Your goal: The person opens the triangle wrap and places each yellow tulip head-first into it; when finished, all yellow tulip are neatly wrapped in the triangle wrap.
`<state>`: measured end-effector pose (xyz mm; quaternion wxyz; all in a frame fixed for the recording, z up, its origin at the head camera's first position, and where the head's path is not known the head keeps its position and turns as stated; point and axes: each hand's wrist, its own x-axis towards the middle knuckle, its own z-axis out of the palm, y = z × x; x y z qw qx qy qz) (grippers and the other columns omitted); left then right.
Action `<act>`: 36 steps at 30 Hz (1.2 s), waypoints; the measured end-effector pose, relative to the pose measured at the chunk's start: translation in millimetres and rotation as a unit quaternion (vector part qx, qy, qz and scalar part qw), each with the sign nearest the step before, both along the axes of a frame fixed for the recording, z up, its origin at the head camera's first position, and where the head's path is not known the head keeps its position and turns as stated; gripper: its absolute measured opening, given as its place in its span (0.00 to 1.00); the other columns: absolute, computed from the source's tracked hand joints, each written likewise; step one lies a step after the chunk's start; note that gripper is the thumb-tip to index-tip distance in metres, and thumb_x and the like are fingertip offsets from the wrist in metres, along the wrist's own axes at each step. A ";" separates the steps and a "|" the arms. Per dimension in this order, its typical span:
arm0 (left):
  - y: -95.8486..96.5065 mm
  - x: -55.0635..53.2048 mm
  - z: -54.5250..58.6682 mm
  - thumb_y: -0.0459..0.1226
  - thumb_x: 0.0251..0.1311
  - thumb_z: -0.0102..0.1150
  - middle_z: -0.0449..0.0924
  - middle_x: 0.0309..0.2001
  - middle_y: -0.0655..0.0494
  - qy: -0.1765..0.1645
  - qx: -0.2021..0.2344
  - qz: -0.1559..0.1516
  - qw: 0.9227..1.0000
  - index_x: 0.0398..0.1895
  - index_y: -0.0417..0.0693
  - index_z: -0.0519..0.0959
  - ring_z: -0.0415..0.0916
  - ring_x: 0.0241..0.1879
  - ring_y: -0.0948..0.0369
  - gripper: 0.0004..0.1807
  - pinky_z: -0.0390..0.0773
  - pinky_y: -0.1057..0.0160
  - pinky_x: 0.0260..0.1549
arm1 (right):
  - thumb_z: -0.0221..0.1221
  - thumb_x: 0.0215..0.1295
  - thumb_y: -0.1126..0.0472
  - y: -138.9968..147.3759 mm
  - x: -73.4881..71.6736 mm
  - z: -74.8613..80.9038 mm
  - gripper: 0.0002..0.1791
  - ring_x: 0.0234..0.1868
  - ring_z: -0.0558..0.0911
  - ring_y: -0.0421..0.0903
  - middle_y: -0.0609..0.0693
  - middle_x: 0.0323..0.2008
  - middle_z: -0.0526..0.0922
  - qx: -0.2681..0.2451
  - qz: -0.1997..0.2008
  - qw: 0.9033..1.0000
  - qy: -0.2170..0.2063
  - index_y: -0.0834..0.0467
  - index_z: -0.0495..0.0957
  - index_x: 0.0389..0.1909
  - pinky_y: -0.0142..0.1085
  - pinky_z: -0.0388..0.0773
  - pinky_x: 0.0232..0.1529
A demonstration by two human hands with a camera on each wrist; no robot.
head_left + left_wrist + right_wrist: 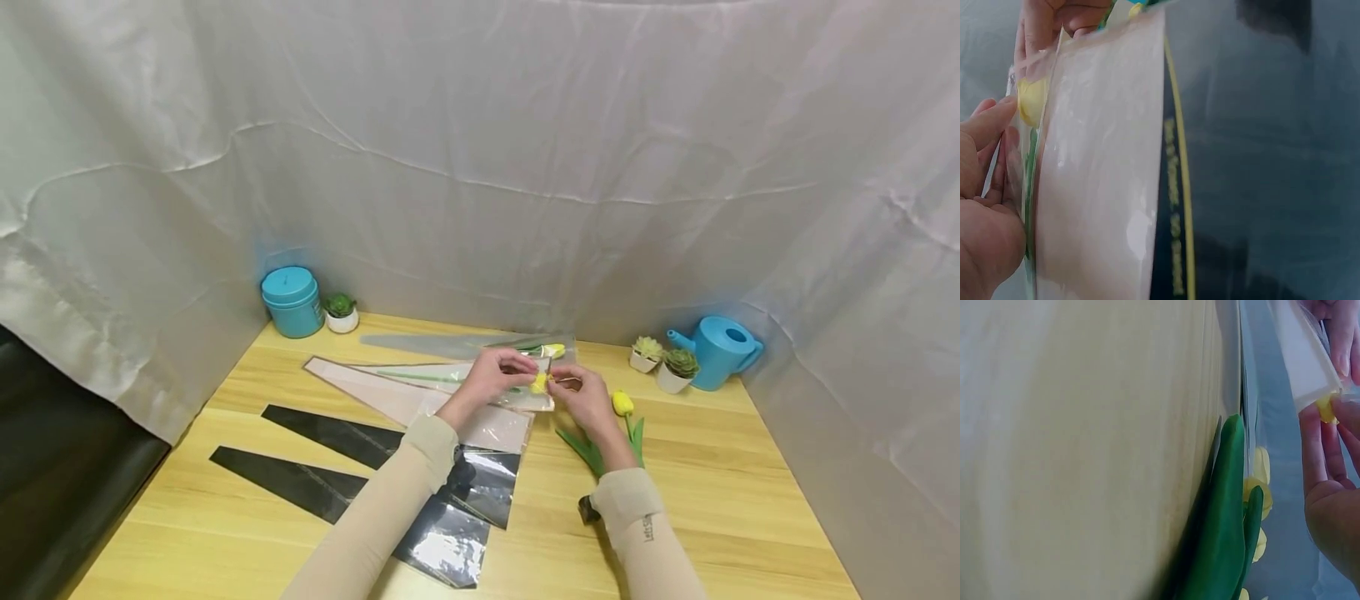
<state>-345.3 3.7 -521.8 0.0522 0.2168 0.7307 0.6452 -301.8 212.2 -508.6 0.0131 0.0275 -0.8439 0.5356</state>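
On the wooden table [720, 483]: two black sleeves [442, 543] are laid nearest; a loose yellow tulip [622, 404], right half; a pale pink sleeve [501, 427], beyond; a clear sleeve [408, 372], pinched near its mouth by the curled left hand [491, 375]; the sleeved tulip [540, 383] inside, its bloom pinched by the curled right hand [583, 400]; a grey sleeve [420, 342], along the back edge; a blue watering can [716, 354], back right corner; a blue canister [291, 305], back left.

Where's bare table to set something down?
Biggest: table right of the loose tulip, in front of the watering can, up to the curtain. Another: front left, between black wrappers and table's left edge. Crowded: middle, left hand and right hand at pale wrappers; back right, potted plants and can.
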 end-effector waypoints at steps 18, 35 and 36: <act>-29.9 -2.4 -0.6 0.34 0.56 0.77 0.91 0.45 0.56 0.071 -0.123 0.016 0.990 0.47 0.50 0.89 0.86 0.46 0.61 0.15 0.81 0.58 0.56 | 0.68 0.68 0.64 2.6 0.3 -2.5 0.16 0.44 0.84 0.42 0.63 0.52 0.84 -0.039 -0.021 0.999 0.003 0.65 0.83 0.54 0.24 0.81 0.41; -28.9 -4.3 -0.1 0.34 0.58 0.76 0.91 0.43 0.53 0.058 -0.094 0.019 0.994 0.45 0.48 0.89 0.86 0.45 0.60 0.11 0.83 0.61 0.50 | 0.65 0.71 0.64 -5.3 1.9 2.2 0.16 0.51 0.87 0.47 0.64 0.58 0.82 -0.055 0.015 0.998 -0.013 0.67 0.82 0.56 0.26 0.84 0.45; -29.0 -4.2 0.2 0.34 0.58 0.76 0.91 0.43 0.53 0.059 -0.094 0.019 0.994 0.45 0.48 0.89 0.86 0.45 0.60 0.12 0.83 0.61 0.50 | 0.65 0.71 0.65 -5.5 1.9 2.3 0.16 0.51 0.87 0.47 0.64 0.58 0.82 -0.054 0.015 0.998 -0.017 0.67 0.82 0.56 0.27 0.84 0.46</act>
